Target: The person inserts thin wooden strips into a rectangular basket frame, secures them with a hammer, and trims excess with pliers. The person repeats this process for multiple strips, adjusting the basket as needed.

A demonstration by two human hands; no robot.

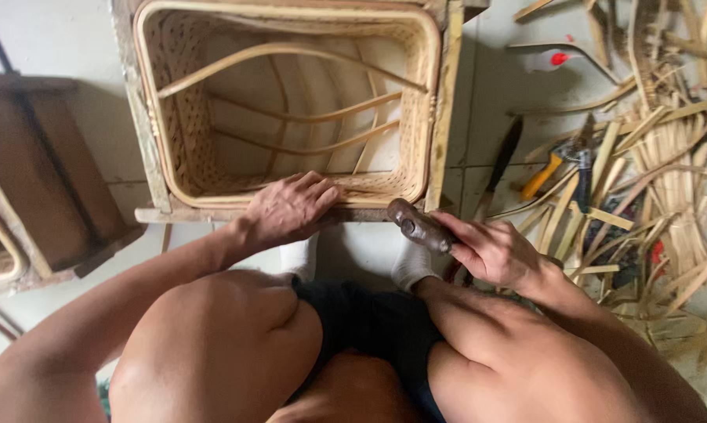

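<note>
So the big thing here is one woven rattan basket (212, 168), pale tan, roughly square with rounded corners, its open mouth facing up at the camera. It sits inside a rough wooden frame (446, 102) that hugs it on all sides. You can see bent cane ribs running across the inside, four or five of them, arching side to side. The floor shows through the gaps at the bottom.

Left of the basket there's one dark wooden box-like piece (40, 180), well apart from it. Right of the basket is a big messy pile of split cane strips (667, 149), too many to count, with a dark-handled knife (501, 160) and one yellow-handled cutter (557, 160) lying between the basket and the pile.

Left hand (291, 207) lies flat on the basket's near rim, fingers spread and relaxed, pressing down rather than gripping anything.

Right hand (491, 251) is just right of the basket's near corner, fingers wrapped around one small dark hammer (418, 225). Its long axis runs diagonally, with the head pointing up-left toward that corner, close to the frame but whether it touches I can't tell
</note>
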